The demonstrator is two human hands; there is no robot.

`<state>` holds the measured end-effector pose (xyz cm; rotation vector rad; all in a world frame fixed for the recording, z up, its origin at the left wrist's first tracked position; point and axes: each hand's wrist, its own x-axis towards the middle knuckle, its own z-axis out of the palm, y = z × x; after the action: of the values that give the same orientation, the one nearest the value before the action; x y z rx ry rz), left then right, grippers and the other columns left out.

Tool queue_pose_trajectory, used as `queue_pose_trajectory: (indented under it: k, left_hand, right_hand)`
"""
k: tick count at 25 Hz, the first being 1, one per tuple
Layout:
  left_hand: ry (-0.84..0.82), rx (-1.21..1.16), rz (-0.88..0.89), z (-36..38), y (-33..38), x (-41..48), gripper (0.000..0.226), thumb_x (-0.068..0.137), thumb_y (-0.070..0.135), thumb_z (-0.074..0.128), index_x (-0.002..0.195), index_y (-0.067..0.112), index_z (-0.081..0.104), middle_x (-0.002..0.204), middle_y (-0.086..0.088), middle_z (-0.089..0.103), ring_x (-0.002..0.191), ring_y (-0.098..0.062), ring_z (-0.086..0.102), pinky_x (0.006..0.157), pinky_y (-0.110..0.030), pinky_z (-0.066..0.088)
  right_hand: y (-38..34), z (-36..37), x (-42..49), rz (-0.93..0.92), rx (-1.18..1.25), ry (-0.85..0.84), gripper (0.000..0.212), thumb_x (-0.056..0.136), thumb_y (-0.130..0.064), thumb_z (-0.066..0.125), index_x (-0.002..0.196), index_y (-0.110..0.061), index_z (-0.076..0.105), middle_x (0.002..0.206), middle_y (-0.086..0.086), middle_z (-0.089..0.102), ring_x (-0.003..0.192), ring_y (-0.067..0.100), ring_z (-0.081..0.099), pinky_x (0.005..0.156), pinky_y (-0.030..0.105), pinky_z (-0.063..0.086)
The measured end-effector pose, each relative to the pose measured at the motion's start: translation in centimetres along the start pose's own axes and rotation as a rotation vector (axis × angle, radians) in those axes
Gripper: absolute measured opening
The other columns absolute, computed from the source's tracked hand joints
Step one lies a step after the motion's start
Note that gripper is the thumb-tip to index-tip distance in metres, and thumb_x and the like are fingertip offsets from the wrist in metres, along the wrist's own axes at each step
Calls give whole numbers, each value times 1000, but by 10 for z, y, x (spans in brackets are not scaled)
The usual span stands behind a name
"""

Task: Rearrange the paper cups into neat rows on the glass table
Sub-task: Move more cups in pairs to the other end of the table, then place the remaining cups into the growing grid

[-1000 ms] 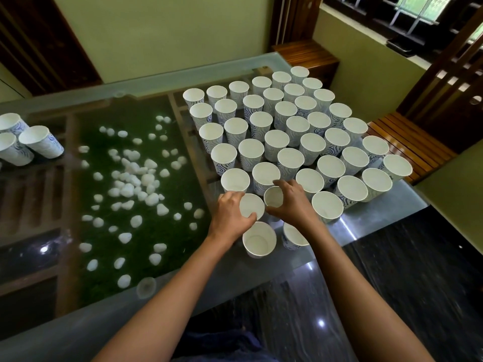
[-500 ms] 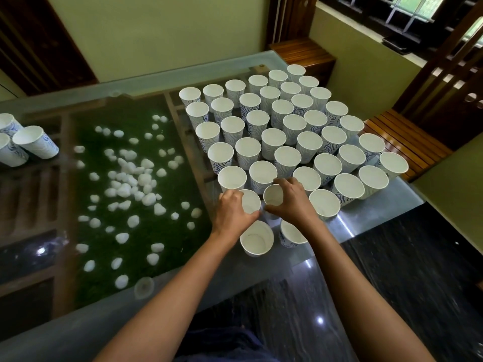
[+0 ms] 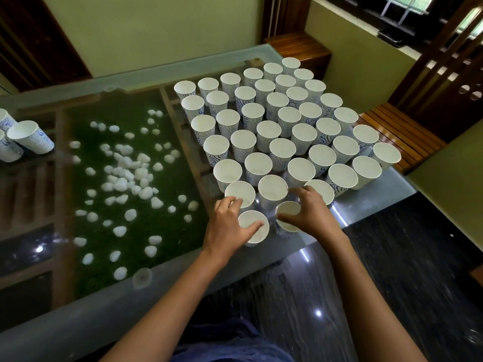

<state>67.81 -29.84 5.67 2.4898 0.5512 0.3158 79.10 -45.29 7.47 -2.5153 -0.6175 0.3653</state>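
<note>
Several white paper cups with blue swirl patterns stand upright in diagonal rows on the right part of the glass table. My left hand grips the rim of the nearest cup, thumb inside its mouth. My right hand curls its fingers round the rim of the cup beside it, close to the table's near edge. Both cups stand on the glass just in front of the front row.
Under the glass lie green turf and several white pebbles. A few more cups lie tilted at the far left. A wooden bench runs past the table's right edge, and dark polished floor is below.
Both hands drew back toward me from the front-row cups and now hold the two nearest cups. The camera view shifted slightly.
</note>
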Motion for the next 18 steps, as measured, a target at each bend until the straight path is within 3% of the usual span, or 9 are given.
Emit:
queue_pose_trajectory:
  k: [6, 11, 18]
  left_hand:
    - [-85, 12, 37, 7, 7, -22, 74, 61, 48, 79, 119, 7, 57, 117, -9, 57, 107, -25, 48, 93, -28, 36]
    - [-92, -3, 55, 11, 5, -21, 68, 65, 41, 78, 120, 8, 56, 119, -8, 56, 109, -24, 47, 93, -26, 35]
    - [-47, -36, 60, 12, 1, -25, 69, 64, 41, 79, 119, 6, 58, 118, -10, 56, 109, -25, 48, 92, -29, 37]
  right_hand:
    - [11, 1, -21, 13, -74, -76, 79, 61, -32, 82, 129, -15, 47, 123, 9, 49, 114, 27, 47, 93, 35, 41]
    - [12, 8, -19, -1, -56, -20, 73, 64, -22, 80, 129, -9, 48, 124, 12, 49, 114, 29, 48, 93, 31, 38]
    - [8, 9, -28, -18, -48, 36, 71, 66, -25, 80, 129, -10, 48, 127, 12, 47, 117, 30, 45, 94, 35, 39]
